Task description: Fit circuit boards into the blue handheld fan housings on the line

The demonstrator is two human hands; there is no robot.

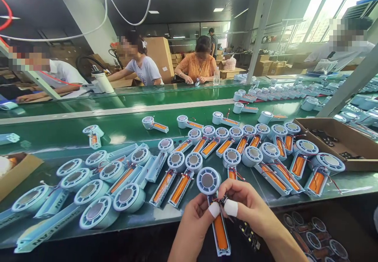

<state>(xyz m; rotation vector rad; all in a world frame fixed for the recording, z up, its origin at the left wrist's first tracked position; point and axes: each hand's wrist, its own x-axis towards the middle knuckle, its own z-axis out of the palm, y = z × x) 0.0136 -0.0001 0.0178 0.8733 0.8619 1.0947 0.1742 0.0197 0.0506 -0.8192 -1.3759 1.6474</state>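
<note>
My left hand (196,224) is closed round a light blue handheld fan half (208,180), its round grille up and its open handle pointing toward me. An orange battery (220,232) lies in that handle. Close beside it, my right hand (251,207) pinches a small black part with thin wires (223,200) at the neck of the fan; its exact shape is partly hidden by the fingers. Both thumbs have white coverings on their tips. Below my right palm hangs a black circuit board strip (249,234) with pale spots; what supports it is hidden.
Many similar fan halves (180,187) crowd the green bench (165,218). At right stands a cardboard box (351,165) with small black boards; another box (22,173) is at left. A green conveyor (126,130) runs behind, with co-workers (201,63) across it. More fan parts (319,238) lie below the bench edge.
</note>
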